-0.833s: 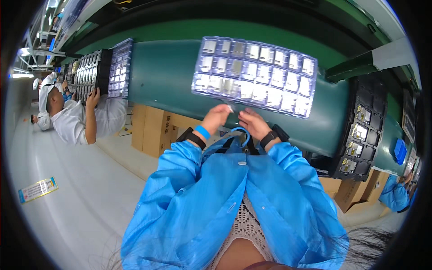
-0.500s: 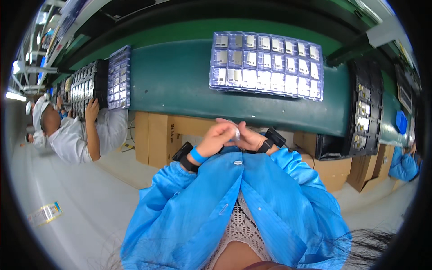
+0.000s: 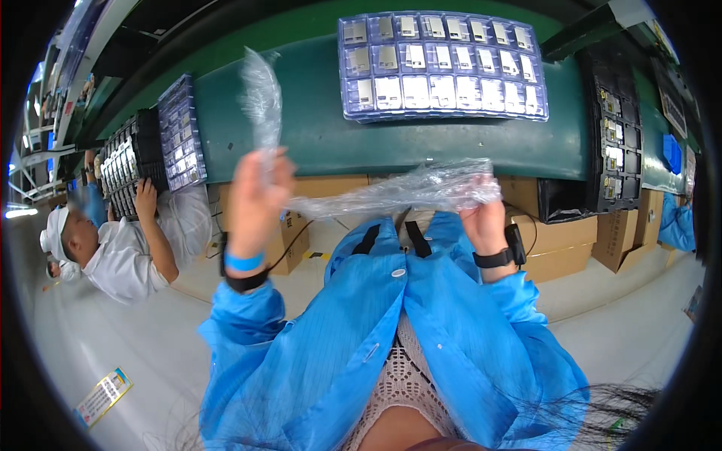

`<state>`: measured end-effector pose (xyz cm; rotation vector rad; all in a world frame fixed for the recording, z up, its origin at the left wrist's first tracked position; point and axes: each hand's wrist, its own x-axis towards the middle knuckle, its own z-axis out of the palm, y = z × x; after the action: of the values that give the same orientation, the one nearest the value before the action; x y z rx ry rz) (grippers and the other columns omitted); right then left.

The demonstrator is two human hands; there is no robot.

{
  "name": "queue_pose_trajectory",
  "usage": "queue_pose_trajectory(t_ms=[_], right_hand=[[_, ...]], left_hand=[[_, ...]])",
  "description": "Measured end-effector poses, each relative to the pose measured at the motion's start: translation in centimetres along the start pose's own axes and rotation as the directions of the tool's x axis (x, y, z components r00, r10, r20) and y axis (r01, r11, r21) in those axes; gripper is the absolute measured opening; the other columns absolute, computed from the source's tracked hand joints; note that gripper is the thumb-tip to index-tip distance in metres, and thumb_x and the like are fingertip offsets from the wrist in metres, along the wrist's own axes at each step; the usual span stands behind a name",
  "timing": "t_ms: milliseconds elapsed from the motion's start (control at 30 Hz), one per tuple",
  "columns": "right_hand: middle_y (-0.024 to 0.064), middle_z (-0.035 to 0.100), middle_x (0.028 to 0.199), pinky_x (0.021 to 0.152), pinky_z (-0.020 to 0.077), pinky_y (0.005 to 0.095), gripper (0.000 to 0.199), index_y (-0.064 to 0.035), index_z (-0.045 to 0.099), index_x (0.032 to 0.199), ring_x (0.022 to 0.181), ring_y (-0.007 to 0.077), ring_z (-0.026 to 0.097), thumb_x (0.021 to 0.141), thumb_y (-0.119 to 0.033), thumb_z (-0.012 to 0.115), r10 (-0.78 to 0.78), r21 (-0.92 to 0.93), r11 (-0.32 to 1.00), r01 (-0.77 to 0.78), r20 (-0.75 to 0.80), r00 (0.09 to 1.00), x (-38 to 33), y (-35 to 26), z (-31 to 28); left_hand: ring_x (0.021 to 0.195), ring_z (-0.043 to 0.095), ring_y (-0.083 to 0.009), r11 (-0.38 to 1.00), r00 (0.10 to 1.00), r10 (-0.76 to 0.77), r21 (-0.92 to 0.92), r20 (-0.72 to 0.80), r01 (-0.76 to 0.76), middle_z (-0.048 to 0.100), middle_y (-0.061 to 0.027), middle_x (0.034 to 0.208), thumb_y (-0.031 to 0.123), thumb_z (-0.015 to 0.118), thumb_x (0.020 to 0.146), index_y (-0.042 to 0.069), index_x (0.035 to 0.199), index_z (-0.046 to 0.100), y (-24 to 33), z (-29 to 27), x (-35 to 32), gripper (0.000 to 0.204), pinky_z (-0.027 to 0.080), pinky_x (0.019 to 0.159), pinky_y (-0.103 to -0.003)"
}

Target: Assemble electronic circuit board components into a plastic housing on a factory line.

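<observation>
Clear plastic film (image 3: pixel 398 193) is spanning the gap between the blurred left hand (image 3: pixel 259 194) and the right hand (image 3: pixel 483 218), both grasping it nearside of the filled tray (image 3: pixel 444 117), seemingly unfolding it, the next move probably calling for even spreading.

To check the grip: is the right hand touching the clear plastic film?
Touching: in the head view, the right hand grips the clear plastic film, which bunches around its fingertips.

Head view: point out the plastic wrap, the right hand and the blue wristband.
Plastic wrap (image 3: pixel 417 189): head view, its lower stretch.
Right hand (image 3: pixel 483 223): head view, its middle.
Blue wristband (image 3: pixel 244 263): head view, its camera-facing side.
</observation>
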<state>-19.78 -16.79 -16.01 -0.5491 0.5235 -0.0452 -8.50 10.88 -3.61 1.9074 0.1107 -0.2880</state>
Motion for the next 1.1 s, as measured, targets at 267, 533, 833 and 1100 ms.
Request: queue_pose_trajectory(t_ms=[267, 533, 833, 1100], right_hand=[[0.0083, 0.046, 0.117, 0.087, 0.0381, 0.0289, 0.067, -0.0038, 0.036, 0.122, 0.105, 0.0162, 0.044, 0.067, -0.02, 0.071, -0.094, -0.343, 0.906, 0.247, 0.405, 0.909, 0.1, -5.8, 7.0], [0.0059, 0.056, 0.1, 0.08, 0.0417, 0.0312, 0.029, -0.0063, 0.052, 0.105, 0.09, 0.0177, 0.055, 0.078, -0.014, 0.057, 0.19, -0.729, 0.679, 0.091, 0.294, 0.937, -0.2, 7.2, -4.5], [0.0085, 0.058, 0.092, 0.081, 0.0412, 0.0287, 0.019, -0.0027, 0.06, 0.082, 0.092, 0.0155, 0.053, 0.064, -0.002, 0.057, -0.182, -0.475, 0.819, 0.321, 0.315, 0.931, -6.7, -6.4, -10.4], [0.0153, 0.059, 0.08, 0.065, 0.0441, 0.0385, 0.038, -0.0066, 0.055, 0.098, 0.076, 0.0315, 0.057, 0.065, -0.02, 0.064, 0.023, -0.974, 0.227, -0.004, 0.001, 1.0, -15.4, -9.5, -24.2]], left_hand=[[0.1, 0.047, -0.0257, 0.885, 0.756, 0.465, -0.215, 0.461, -0.413, 0.048, -0.0119, 0.108, 0.025, 0.057, 0.078, 0.003, 0.114, 0.043, -5.6, 9.0, 1.0, 0.045, 0.037, 0.088, -0.036], [0.052, 0.031, -0.0078, 0.208, 0.837, 0.418, -0.934, 0.353, 0.29, 0.032, 0.0003, 0.064, 0.018, 0.039, 0.09, 0.005, 0.118, 0.037, 7.1, 15.3, -2.2, 0.031, 0.037, 0.051, -0.022], [0.116, 0.032, -0.0184, 0.993, 0.408, -0.042, 0.083, 0.912, -0.082, 0.034, -0.0111, 0.127, 0.01, 0.069, 0.066, 0.0, 0.132, 0.016, -2.6, 25.9, -5.8, 0.085, 0.026, 0.097, -0.03], [0.08, 0.054, -0.0161, 0.923, 0.578, -0.114, 0.301, 0.808, -0.239, 0.059, -0.0071, 0.088, 0.01, 0.057, 0.078, -0.002, 0.099, 0.056, -2.8, 31.6, -3.4, 0.024, 0.043, 0.072, -0.029]])
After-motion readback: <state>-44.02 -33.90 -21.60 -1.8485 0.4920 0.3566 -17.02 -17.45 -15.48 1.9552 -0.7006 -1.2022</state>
